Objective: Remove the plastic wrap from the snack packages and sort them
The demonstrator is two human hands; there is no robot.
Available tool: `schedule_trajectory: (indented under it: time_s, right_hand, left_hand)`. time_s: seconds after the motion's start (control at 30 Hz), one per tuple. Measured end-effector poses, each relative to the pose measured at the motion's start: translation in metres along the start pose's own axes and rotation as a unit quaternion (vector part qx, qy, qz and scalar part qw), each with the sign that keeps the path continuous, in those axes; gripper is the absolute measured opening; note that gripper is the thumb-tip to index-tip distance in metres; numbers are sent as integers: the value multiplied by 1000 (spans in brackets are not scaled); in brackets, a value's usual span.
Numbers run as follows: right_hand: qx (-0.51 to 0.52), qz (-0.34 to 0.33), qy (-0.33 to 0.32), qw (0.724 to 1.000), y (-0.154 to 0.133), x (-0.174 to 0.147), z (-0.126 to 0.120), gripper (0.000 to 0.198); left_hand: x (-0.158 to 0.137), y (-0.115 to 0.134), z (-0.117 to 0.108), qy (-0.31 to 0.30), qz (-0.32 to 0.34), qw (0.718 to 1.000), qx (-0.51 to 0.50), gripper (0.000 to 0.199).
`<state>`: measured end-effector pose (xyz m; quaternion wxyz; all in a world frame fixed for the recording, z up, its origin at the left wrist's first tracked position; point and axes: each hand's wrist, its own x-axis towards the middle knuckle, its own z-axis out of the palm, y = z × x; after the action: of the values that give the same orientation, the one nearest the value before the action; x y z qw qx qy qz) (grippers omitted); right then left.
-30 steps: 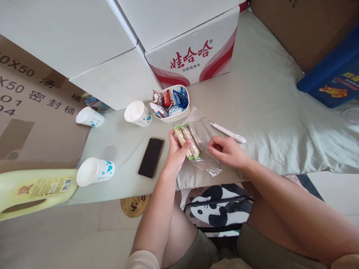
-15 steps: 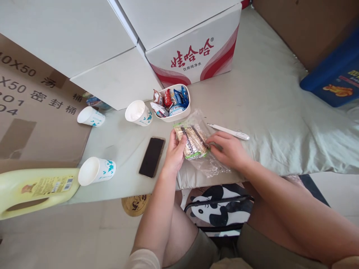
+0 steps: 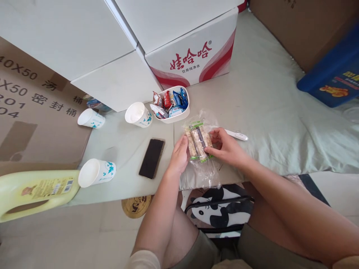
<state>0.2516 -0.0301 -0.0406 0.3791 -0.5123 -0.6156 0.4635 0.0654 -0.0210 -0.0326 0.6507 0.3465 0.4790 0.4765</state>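
Wrapped snack bars [image 3: 198,142], pale and grainy with dark stripes and green wrapper ends, stand side by side between my hands. Around them is a loose clear plastic bag [image 3: 206,175], crumpled below and above the bars. My left hand [image 3: 179,153] grips the left side of the bars, thumb pointing up along the edge. On the right side my right hand [image 3: 226,147] has its thumb on the front bar and its curled fingers at the upper edge. A white pen-like tool [image 3: 238,135], perhaps a utility knife, lies behind my right hand, which hides part of it.
A white bowl [image 3: 179,117] of small wrapped snacks stands behind the bars. To the left are a phone [image 3: 152,158], paper cups [image 3: 109,171] and a yellow jug [image 3: 17,179]. White boxes [image 3: 193,63] line the back. A blue container [image 3: 331,71] is at right.
The bars have shifted slightly right and turned more upright, the bag hanging lower. My right hand has moved its thumb onto the front and now covers more of the white tool.
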Motion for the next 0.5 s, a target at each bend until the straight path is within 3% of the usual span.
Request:
schedule_trajectory:
  time_s: [0.13, 0.37, 0.5]
  right_hand:
    - [20, 12, -25, 999, 2, 0, 1, 49]
    - [143, 24, -48, 988, -4, 0, -2, 60]
    - [189, 36, -77, 978, -5, -1, 6, 54]
  left_hand:
    - [-1, -9, 3, -25, -6, 1000, 5, 56]
    - [-5, 4, 18, -68, -77, 991, -84, 53]
    - [-3, 0, 16, 15, 48, 997, 59, 58]
